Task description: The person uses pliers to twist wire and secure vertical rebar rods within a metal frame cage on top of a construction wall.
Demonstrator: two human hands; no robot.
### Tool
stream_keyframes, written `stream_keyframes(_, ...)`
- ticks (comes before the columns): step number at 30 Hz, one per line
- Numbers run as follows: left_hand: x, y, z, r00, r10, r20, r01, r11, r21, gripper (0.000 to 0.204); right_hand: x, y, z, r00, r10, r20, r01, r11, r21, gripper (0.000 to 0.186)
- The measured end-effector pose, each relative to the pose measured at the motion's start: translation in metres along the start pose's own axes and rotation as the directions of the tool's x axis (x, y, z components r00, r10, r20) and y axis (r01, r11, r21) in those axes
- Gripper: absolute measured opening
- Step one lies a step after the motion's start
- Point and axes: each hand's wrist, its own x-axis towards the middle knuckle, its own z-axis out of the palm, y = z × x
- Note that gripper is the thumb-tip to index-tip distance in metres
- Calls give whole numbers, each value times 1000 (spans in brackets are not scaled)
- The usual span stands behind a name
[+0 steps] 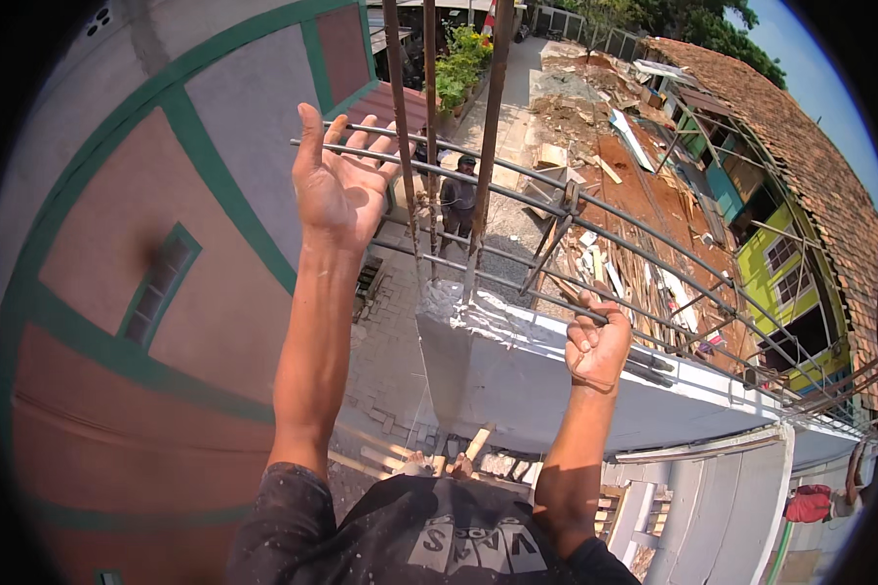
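Note:
My left hand (339, 190) is raised palm up with fingers spread, at the left end of horizontal steel bars (523, 191) that cross its fingers; whether it bears their weight I cannot tell. My right hand (595, 341) is closed around a lower bar, palm up. The bars form a long frame with cross ties, beside upright rusty rods (494, 97) rising from a white concrete beam (517, 361).
A person (458, 200) stands below on paving (371, 361). A pink and green wall (205, 331) is at left. Timber debris (615, 273) lies before a tiled-roof building (780, 127). Another person (829, 497) is at lower right. My bare feet (457, 466) are near wooden slats (385, 458).

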Motion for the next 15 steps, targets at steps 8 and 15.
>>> stream_keyframes(8,-12,2,-24,998,-2,-62,4,1000,17,28,-52,8,-3,998,46,-38,-54,968,-244,25)
stream_keyframes(15,-29,-34,-88,986,-40,-165,82,964,253,34,-109,-29,-42,783,-524,336,469,142,-872,24)
